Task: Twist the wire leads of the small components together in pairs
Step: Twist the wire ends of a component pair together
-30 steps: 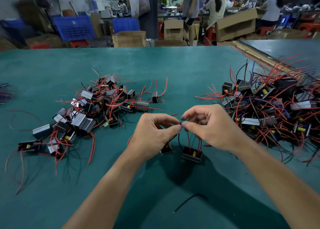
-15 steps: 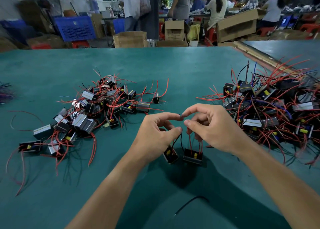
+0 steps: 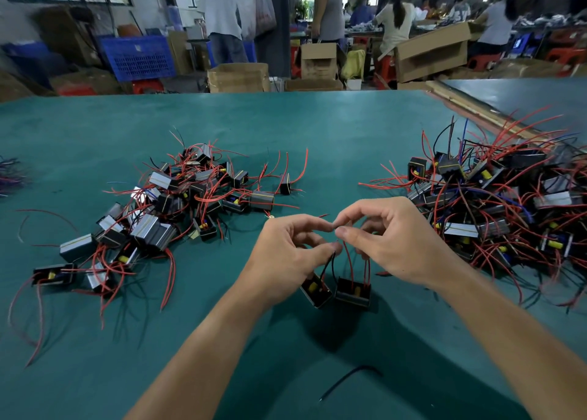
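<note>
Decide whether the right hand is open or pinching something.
Pinching: the right hand has thumb and forefinger closed on wire leads rising from a component.

A green desk [image 3: 317, 127] carries a heap of small components [image 3: 165, 216] with red leads. Well right of that heap lies a larger pile [image 3: 495, 210]. At the frame's edge to its left lies a wire bundle [image 3: 9, 175]. Nearer the viewer and to its right lies a loose black wire [image 3: 352, 378].

Left hand [image 3: 286, 261] and right hand [image 3: 400, 245] extend from bare forearms [image 3: 203, 349].

Both hands are raised with fingertips meeting, left hand [image 3: 287, 257] and right hand [image 3: 392, 241] each pinching.
</note>
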### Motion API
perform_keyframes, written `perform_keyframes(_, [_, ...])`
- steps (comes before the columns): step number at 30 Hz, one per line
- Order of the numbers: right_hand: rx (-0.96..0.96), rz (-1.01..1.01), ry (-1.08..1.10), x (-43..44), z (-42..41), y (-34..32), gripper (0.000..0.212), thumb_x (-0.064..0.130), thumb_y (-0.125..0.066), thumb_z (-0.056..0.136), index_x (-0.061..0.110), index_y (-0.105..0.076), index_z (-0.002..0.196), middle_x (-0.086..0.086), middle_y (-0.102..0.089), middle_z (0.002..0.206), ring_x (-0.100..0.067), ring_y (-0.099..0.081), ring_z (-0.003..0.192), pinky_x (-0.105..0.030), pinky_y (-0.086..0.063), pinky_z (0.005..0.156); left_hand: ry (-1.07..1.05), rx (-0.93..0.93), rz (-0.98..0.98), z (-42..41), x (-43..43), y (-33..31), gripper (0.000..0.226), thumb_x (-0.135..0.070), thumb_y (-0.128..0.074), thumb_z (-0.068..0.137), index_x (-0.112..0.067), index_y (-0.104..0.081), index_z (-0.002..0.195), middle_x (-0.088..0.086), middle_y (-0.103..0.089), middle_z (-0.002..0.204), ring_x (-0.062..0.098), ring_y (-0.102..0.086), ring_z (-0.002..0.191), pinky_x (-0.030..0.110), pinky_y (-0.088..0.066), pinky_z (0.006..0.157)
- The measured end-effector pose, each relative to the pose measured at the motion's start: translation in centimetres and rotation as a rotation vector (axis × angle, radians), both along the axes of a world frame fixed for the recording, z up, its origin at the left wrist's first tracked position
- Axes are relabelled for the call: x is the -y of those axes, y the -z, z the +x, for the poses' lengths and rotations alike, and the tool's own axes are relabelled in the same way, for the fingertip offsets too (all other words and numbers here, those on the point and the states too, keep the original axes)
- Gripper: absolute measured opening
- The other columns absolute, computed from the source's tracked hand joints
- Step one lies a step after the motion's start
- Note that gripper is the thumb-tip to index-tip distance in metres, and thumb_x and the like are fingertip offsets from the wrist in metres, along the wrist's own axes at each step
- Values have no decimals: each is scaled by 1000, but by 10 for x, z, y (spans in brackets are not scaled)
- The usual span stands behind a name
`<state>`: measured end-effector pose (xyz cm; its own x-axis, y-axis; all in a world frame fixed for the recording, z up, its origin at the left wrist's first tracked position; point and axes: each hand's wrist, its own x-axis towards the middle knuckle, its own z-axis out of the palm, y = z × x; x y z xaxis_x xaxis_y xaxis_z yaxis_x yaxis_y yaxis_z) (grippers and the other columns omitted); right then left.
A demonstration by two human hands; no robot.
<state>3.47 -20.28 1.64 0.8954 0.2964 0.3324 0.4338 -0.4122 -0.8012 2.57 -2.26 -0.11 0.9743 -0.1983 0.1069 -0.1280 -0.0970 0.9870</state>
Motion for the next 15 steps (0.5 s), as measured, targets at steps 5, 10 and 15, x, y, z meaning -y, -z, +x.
perform_keyframes(5, [41,-7,-15,-2,-3,-3,17,7,-77,81,23,-75,77,12,-69,68,-3,-58,56,-17,-45,58,46,64,13,-4,0,-1,5,1,-71,84,-2,-74,86,-11,-64,59,-5,-44,41,8,-35,46])
perform_keyframes(10, [57,52,-29,-2,-4,-5,17,1,-78,78,17,-77,75,2,-71,66,-4,-58,54,-18,-47,57,37,33,3,-5,3,0,7,-3,-73,83,-9,-73,79,-9,-64,59,6,-38,41,16,-35,43])
perform_keyframes(15, [26,84,-34,-1,-4,-5,19,1,-78,78,19,-75,80,2,-70,67,-7,-59,57,-25,-51,56,51,-7,-33,-7,6,0,9,-4,-72,85,-5,-70,76,-4,-63,59,13,-38,41,20,-34,41])
